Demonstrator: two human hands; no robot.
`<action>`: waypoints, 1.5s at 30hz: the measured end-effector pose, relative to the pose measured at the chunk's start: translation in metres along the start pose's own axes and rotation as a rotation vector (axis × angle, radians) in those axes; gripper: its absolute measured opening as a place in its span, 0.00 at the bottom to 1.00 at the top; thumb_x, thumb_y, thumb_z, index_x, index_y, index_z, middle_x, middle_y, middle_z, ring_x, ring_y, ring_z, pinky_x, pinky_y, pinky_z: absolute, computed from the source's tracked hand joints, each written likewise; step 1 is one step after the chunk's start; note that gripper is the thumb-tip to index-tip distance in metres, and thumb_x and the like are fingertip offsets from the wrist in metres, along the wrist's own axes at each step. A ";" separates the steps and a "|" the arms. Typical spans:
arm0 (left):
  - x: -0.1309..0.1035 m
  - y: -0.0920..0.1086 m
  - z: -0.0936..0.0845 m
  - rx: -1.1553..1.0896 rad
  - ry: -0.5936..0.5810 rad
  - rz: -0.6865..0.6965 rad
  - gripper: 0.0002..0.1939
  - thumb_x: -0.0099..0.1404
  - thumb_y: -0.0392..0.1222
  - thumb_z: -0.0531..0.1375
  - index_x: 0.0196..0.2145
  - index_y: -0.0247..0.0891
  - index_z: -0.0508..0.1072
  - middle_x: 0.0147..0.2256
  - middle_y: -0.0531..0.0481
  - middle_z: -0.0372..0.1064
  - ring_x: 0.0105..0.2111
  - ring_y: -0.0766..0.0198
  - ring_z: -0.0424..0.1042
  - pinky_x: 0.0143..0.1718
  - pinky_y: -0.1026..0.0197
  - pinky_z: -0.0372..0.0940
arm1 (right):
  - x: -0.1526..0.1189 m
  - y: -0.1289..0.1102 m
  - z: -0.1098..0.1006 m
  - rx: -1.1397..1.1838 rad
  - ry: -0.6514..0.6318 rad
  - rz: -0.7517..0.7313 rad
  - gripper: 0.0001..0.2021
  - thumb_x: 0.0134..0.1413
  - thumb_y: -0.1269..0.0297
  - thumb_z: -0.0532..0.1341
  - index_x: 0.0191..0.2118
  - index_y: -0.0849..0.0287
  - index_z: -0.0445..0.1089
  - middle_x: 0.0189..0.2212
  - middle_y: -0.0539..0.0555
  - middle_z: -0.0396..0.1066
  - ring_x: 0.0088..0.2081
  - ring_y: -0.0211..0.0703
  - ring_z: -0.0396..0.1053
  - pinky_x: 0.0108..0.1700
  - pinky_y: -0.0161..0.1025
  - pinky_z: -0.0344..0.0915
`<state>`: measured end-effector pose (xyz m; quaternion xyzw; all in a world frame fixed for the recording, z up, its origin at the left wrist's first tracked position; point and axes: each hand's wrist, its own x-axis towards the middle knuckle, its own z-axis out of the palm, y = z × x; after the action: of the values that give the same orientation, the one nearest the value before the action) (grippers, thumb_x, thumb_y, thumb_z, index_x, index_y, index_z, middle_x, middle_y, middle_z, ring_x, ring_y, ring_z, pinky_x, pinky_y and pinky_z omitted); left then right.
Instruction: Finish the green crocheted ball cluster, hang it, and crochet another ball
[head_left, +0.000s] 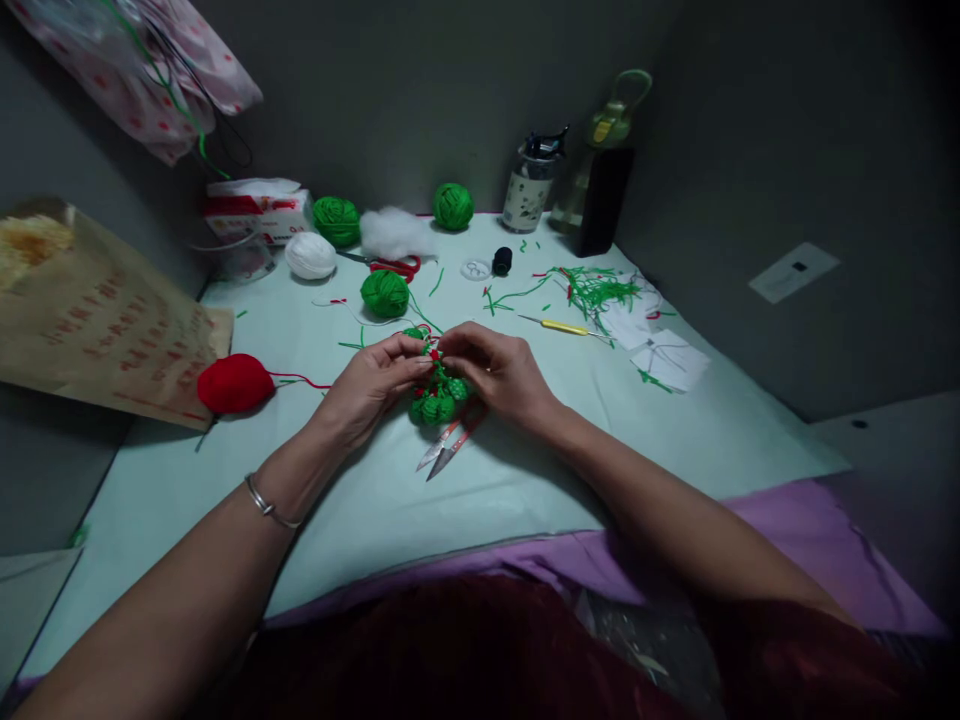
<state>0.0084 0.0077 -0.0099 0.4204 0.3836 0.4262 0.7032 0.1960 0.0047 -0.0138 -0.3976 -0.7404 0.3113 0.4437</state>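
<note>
Near the middle of the table, my left hand (375, 385) pinches a small green and red crocheted piece (435, 405) from its left side. My right hand (499, 370) closes on the same piece from the right, thumb and fingertips together at its red part. Several rounded green lobes hang below the fingers. Whether a needle or hook sits between the fingertips is too small to tell. Thread snips (450, 445) lie just under the piece, blades toward me. A red yarn ball (236, 383) rests to the left, its strand running toward my left hand.
Behind my hands lie a green yarn ball (385, 294), a white yarn ball (310, 256), stuffing (397, 234) and red-handled scissors (397, 268). A yellow-handled crochet hook (564, 327) and green yarn scraps (600, 290) are to the right. A paper bag (112, 320) stands left; a bottle (600, 170) stands back right.
</note>
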 end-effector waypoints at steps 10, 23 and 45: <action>0.006 -0.016 -0.002 0.180 0.061 0.081 0.09 0.55 0.38 0.70 0.33 0.35 0.75 0.26 0.54 0.69 0.25 0.69 0.65 0.28 0.67 0.58 | -0.004 0.000 0.003 -0.523 -0.088 -0.221 0.11 0.68 0.65 0.54 0.40 0.58 0.74 0.36 0.55 0.74 0.34 0.40 0.71 0.33 0.36 0.64; 0.003 -0.008 -0.001 0.024 -0.027 -0.046 0.11 0.56 0.39 0.71 0.35 0.34 0.75 0.31 0.51 0.74 0.28 0.67 0.70 0.31 0.65 0.63 | 0.007 0.003 0.008 0.392 0.003 0.274 0.06 0.58 0.62 0.63 0.32 0.59 0.70 0.24 0.48 0.70 0.26 0.36 0.66 0.31 0.35 0.64; 0.004 -0.011 -0.005 -0.038 -0.067 -0.023 0.12 0.57 0.36 0.70 0.41 0.35 0.78 0.31 0.52 0.73 0.26 0.71 0.70 0.28 0.69 0.65 | 0.000 0.004 0.009 -0.103 0.067 -0.115 0.07 0.62 0.66 0.60 0.39 0.58 0.76 0.36 0.55 0.76 0.38 0.42 0.72 0.41 0.39 0.68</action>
<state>0.0083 0.0098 -0.0229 0.4165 0.3563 0.4111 0.7284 0.1891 0.0052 -0.0209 -0.3868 -0.7618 0.2333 0.4643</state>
